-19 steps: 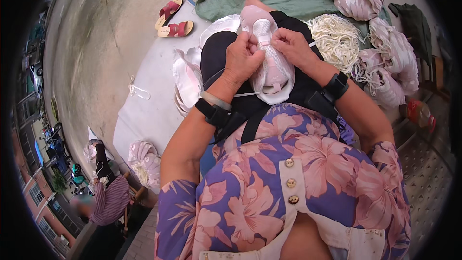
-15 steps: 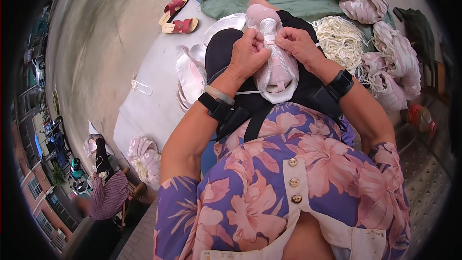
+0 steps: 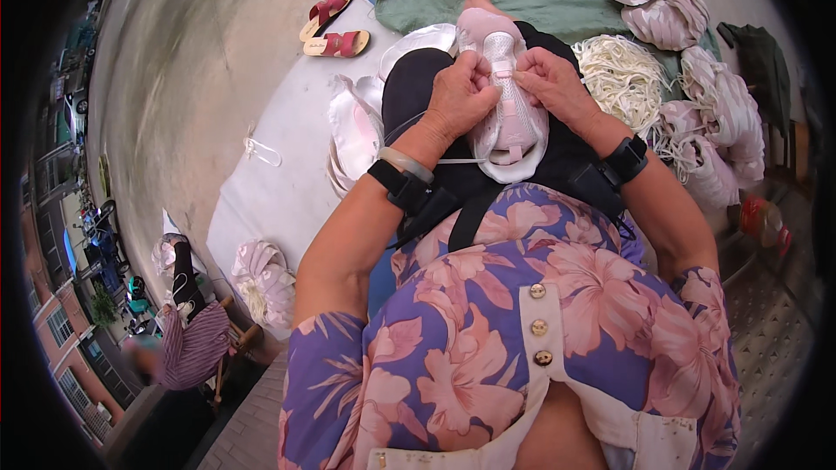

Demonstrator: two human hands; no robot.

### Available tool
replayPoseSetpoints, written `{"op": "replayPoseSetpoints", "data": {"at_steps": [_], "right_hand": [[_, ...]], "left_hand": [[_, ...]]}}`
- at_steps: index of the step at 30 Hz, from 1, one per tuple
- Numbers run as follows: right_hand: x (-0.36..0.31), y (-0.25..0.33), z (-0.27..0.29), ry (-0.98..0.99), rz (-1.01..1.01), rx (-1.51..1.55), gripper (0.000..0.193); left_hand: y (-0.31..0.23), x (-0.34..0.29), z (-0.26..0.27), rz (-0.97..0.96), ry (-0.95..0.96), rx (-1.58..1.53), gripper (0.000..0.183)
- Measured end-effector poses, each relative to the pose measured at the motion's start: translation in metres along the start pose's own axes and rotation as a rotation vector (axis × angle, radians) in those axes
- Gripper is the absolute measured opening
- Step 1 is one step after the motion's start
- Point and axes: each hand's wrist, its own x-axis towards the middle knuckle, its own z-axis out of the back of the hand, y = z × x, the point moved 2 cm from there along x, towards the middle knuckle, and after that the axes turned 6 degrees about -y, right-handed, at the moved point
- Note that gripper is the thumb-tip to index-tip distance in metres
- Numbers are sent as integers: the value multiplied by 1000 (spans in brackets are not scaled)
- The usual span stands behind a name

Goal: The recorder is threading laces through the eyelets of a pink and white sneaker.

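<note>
1. Shoe upper [image 3: 507, 135], pink and white: lies on the person's black-trousered lap [image 3: 409, 91], between both hands, long way pointing off from the body.
2. Left hand [image 3: 461, 91]: thumb and forefinger pinched together, other fingers curled, gripping the upper's left side. From my end I can't tell if a lace sits in that pinch too.
3. Right hand [image 3: 553, 83]: grasping the right side, thumb tip by the pink band [image 3: 503, 74] across the white mesh. What lies under the fingertips is hidden.
4. White cord [image 3: 457, 161] runs from the near end of the upper out past the left wrist; far end not traceable for me.
5. Doing it well, my call: keep both pinches level on either side of the band, pull evenly, so the mesh sits centred and doesn't bunch.
6. I'd also keep the cord flat and clear of the left wristband [image 3: 399, 189]; a snag there looks like the likeliest trouble.
7. Soft upper, probably folds easily, so I'd steady it against the thighs.
8. Nearby: lace heap [image 3: 620, 78] past the right knee, bundled uppers [image 3: 718, 113] beyond it, white pieces [image 3: 355, 130] beside the left knee.
</note>
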Motion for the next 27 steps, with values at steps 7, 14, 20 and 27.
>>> {"op": "replayPoseSetpoints", "data": {"at_steps": [7, 14, 20, 27], "right_hand": [[2, -5, -8, -3, -92, 106, 14], [13, 6, -6, 37, -37, -127, 15], [11, 15, -2, 138, -24, -70, 14], [-59, 111, 25, -29, 881, -269, 15]], "left_hand": [[1, 0, 2, -19, 52, 21, 21], [1, 6, 1, -94, 44, 95, 16], [2, 8, 3, -191, -24, -5, 13], [-4, 0, 10, 145, 206, -423, 14]]}}
